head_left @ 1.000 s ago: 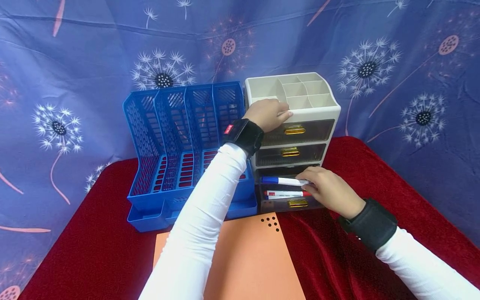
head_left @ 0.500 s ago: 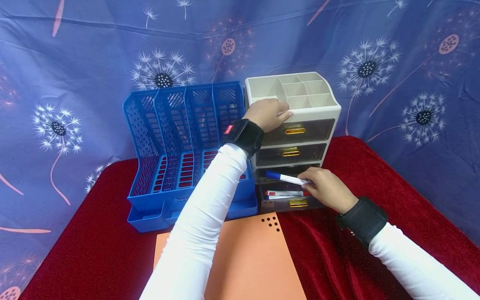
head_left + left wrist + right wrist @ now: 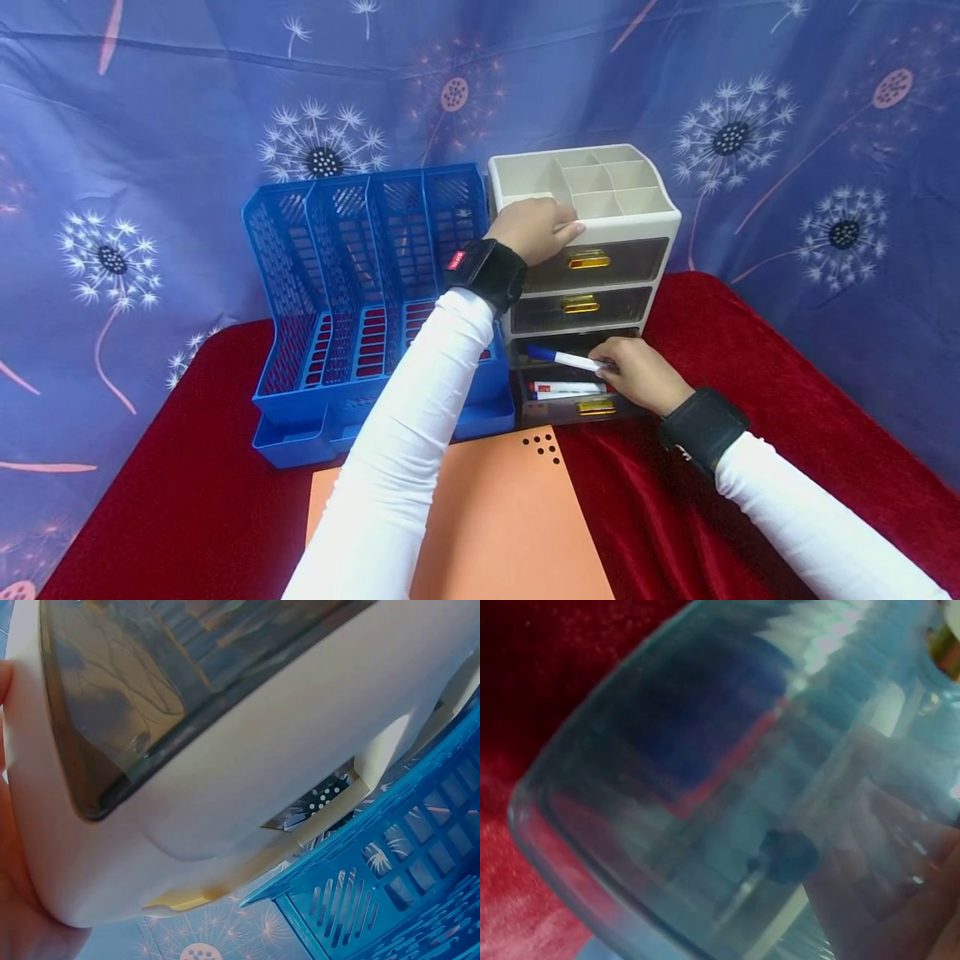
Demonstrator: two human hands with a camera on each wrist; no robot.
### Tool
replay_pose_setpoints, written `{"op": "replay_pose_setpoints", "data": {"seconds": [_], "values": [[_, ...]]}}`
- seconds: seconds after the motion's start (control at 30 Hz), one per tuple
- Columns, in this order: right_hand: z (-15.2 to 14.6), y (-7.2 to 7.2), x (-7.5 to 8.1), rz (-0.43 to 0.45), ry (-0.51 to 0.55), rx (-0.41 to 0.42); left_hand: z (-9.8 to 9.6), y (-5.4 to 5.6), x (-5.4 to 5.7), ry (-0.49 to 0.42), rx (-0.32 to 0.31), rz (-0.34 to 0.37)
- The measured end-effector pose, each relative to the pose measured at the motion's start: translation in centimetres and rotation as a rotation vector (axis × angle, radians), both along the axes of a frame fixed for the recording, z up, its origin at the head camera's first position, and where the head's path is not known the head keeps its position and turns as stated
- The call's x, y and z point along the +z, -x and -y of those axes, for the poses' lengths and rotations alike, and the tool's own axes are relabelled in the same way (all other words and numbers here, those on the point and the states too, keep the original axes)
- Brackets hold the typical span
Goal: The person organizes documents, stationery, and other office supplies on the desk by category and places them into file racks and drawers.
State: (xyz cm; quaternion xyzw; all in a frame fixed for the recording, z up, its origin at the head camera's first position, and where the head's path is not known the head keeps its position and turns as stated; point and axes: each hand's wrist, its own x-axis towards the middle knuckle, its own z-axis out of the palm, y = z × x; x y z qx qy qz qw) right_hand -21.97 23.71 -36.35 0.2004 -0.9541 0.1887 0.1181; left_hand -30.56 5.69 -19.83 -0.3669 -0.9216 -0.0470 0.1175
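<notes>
My left hand (image 3: 534,231) grips the top front edge of a cream drawer organizer (image 3: 630,220); in the left wrist view part of the hand (image 3: 30,915) wraps the organizer's edge. Above the pulled-out bottom drawer (image 3: 551,410), my right hand (image 3: 643,372) pinches a white marker (image 3: 573,361) with a blue cap pointing left and slightly up. A red-capped marker (image 3: 568,387) and another white marker lie inside that smoky clear drawer. The right wrist view is blurred; the drawer's clear wall (image 3: 630,825) and part of the hand (image 3: 889,885) show there.
A blue file rack (image 3: 360,283) with several slots stands left of the organizer. Orange paper (image 3: 510,508) with black dots lies in front on the dark red cloth (image 3: 150,500). The two upper drawers (image 3: 577,310) are closed. A patterned blue curtain hangs behind.
My right hand has shifted slightly left with the marker, whose capped end has tipped up from nearly level. My left hand has kept its place on the organizer.
</notes>
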Motion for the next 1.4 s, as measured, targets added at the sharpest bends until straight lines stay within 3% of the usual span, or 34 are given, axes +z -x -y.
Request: {"op": "replay_pose_setpoints", "data": {"seconds": [0.17,0.5,1.03,1.4], "values": [[-0.1,0.6,-0.3,0.009,0.019,-0.004,-0.1,-0.2,0.3,0.001,0.007,-0.002],[-0.3,1.1,-0.4,0.163,0.055,0.003,-0.2,-0.3,0.1,-0.015,0.008,0.011],[0.2,1.5,-0.2,0.288,0.028,-0.007,0.1,-0.2,0.0,-0.008,0.002,0.003],[-0.2,1.9,-0.5,0.3,0.047,0.01,0.0,-0.2,0.1,0.011,0.019,0.011]]}}
